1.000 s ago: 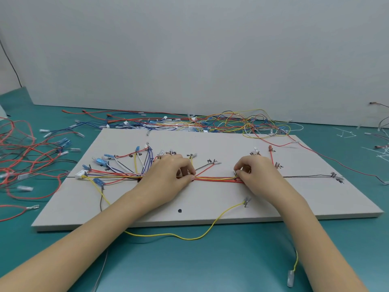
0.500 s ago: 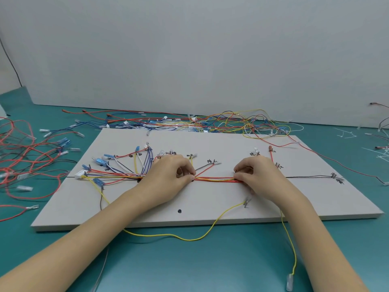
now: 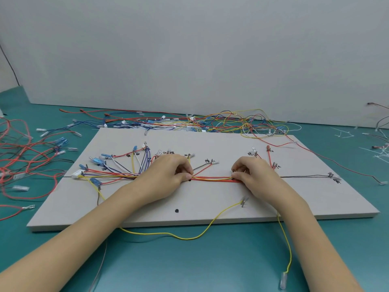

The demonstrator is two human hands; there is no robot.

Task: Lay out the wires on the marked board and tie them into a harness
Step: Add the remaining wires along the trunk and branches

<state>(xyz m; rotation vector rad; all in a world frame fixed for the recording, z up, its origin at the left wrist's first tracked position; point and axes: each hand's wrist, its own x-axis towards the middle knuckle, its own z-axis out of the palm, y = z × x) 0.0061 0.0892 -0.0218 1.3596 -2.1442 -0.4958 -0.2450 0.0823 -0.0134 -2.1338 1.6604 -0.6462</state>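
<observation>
Teal bench, board (image 3: 210,144) flat – left hand (image 3: 168,175) and right hand (image 3: 254,175) both pinch the trunk (image 3: 212,178), likely keeping it taut on the marked line for tying

Partly hidden and cut-off parts of a wiring bench scene.

The stretch of the wire bundle (image 3: 212,178) under the left hand (image 3: 166,175) and the right hand (image 3: 254,175) is hidden, so the grip cannot be judged. The handwritten labels (image 3: 251,153) on the board (image 3: 210,142) are too small to be read. The loose red wires (image 3: 19,157) are cut off by the left edge, and both forearms by the bottom edge. A yellow wire (image 3: 287,245) is hidden where it passes under the right forearm. The white scraps (image 3: 345,134) at far right are too small to be identified.
</observation>
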